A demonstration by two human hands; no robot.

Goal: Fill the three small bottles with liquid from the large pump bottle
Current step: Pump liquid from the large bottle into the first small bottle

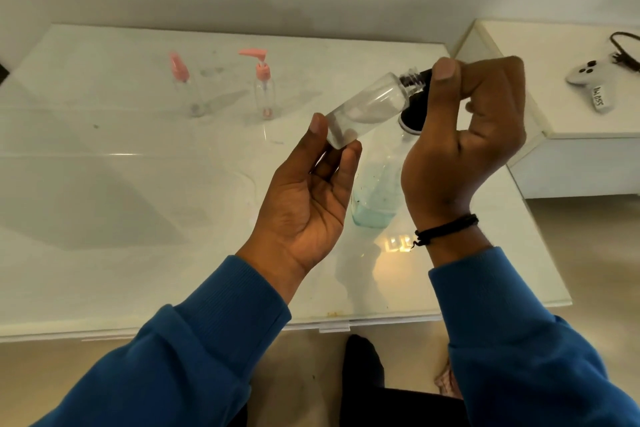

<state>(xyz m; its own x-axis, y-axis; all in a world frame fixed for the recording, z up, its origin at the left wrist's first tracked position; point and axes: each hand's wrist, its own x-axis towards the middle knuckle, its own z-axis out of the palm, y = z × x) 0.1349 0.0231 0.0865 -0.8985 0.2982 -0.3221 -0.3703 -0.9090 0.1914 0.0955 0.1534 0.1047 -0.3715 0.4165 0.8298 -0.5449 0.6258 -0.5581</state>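
My left hand (311, 191) pinches the base of a small clear bottle (367, 107), tilted with its open threaded neck up and to the right. The neck meets the black pump head (414, 104) of the large pump bottle (375, 194), which stands on the table with blue-green liquid low inside. My right hand (464, 135) curls over that pump head, thumb on top near the nozzle. Two more small clear bottles stand at the back: one with a pink spray cap (185, 83), one with a pink pump (264, 83).
The white glass-topped table (121, 184) ends close to my body. A lower white cabinet (554, 107) stands to the right, with a white game controller (588, 74) and a black cable on it.
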